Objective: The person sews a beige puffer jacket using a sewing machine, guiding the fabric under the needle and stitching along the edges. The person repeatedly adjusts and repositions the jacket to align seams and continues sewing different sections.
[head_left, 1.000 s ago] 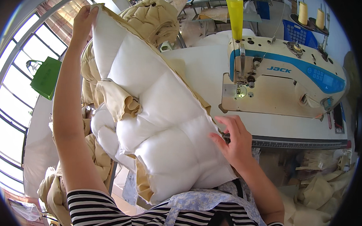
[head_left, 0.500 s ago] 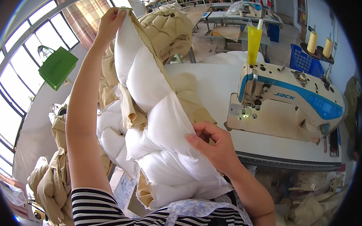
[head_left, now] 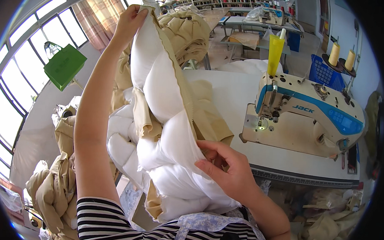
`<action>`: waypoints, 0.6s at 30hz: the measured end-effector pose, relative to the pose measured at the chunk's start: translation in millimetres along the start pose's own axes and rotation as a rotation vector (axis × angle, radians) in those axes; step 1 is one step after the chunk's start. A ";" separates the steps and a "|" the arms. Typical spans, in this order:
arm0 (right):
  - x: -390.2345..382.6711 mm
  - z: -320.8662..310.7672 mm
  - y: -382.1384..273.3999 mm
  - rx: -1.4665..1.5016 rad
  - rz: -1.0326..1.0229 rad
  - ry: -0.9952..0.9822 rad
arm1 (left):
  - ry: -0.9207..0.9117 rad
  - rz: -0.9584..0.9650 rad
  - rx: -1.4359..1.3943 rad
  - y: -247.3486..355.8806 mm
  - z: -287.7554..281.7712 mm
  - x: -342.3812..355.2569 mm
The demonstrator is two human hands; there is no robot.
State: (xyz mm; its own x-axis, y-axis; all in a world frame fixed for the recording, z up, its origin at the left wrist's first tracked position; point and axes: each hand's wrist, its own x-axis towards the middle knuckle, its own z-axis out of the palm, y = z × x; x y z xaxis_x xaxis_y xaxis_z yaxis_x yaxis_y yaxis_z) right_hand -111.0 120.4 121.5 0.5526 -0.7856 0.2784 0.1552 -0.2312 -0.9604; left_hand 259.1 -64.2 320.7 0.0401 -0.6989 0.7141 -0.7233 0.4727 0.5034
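Note:
I hold up a puffy quilted garment piece (head_left: 165, 131), white padded lining on one side and tan fabric on the other. My left hand (head_left: 130, 20) is raised high at the upper left and grips its top corner along the tan edge. My right hand (head_left: 224, 166) pinches the same edge lower down, just in front of my chest. The piece hangs stretched between the two hands, its lower end resting against my apron.
A white and blue sewing machine (head_left: 303, 120) stands on the white table (head_left: 228, 85) to the right, a yellow cone (head_left: 275, 48) behind it. Tan padded pieces pile up behind (head_left: 185, 27) and at the lower left (head_left: 51, 191). A green bag (head_left: 65, 66) hangs by the windows.
My left hand has lifted the top corner higher and further right. My right hand went from flat on the padding to pinching the edge, and the piece has turned edge-on.

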 end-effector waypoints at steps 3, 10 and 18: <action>4.2 -3.6 10.5 -0.041 0.078 -0.124 | -0.019 -0.009 0.050 3.0 1.8 -1.5; 32.8 -14.7 71.6 -0.599 -0.558 0.335 | 0.026 0.029 0.005 14.5 4.3 -10.3; -22.6 -59.1 97.2 0.149 0.140 -0.101 | -0.170 -0.038 -0.106 32.2 -0.5 -30.7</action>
State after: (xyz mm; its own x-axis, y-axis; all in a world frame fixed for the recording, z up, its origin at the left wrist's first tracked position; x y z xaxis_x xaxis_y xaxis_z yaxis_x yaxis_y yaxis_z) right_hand -156.8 81.8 22.2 0.6550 -0.7411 0.1475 0.1866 -0.0305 -0.9820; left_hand 234.9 -27.2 315.2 -0.0574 -0.7937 0.6056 -0.6467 0.4917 0.5832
